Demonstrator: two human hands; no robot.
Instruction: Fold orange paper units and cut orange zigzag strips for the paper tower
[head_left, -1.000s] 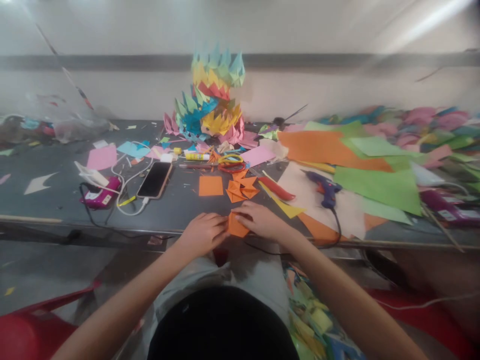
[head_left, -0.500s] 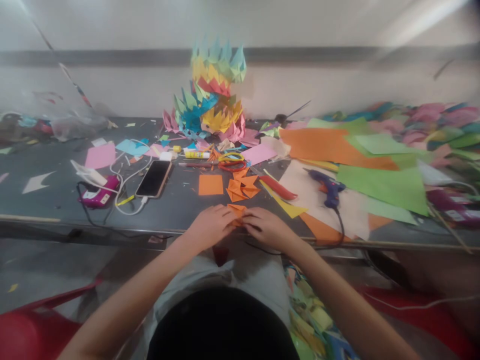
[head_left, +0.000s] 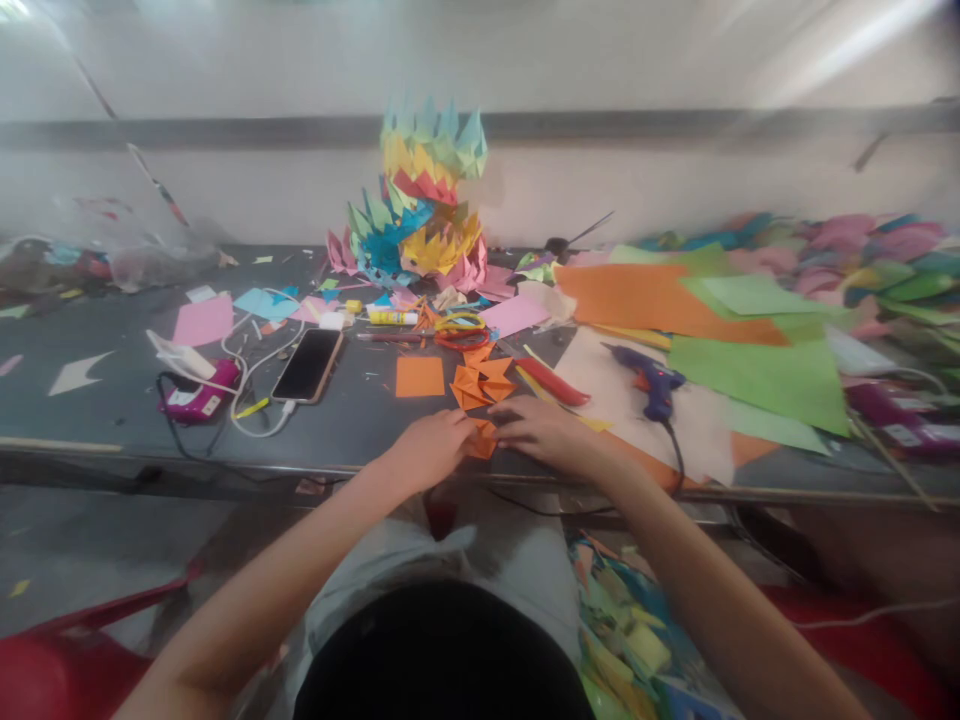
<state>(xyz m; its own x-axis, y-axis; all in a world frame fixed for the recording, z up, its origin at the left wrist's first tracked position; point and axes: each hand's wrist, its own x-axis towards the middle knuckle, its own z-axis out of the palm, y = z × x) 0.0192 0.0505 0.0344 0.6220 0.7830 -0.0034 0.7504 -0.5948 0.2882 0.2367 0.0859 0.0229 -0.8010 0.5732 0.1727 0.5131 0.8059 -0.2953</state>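
Through the head camera I am seeing a small folded orange paper lying between the two hands, near the front edge of the table. My left hand is touching its left side with fingers bent close together — whether they are pinching it, I cannot tell. My right hand is hovering half open at its right side, fingers loosely spread. Just beyond, folded orange pieces are lying beside a flat orange square.

The folded piece looks matt paper, the phone glossy.
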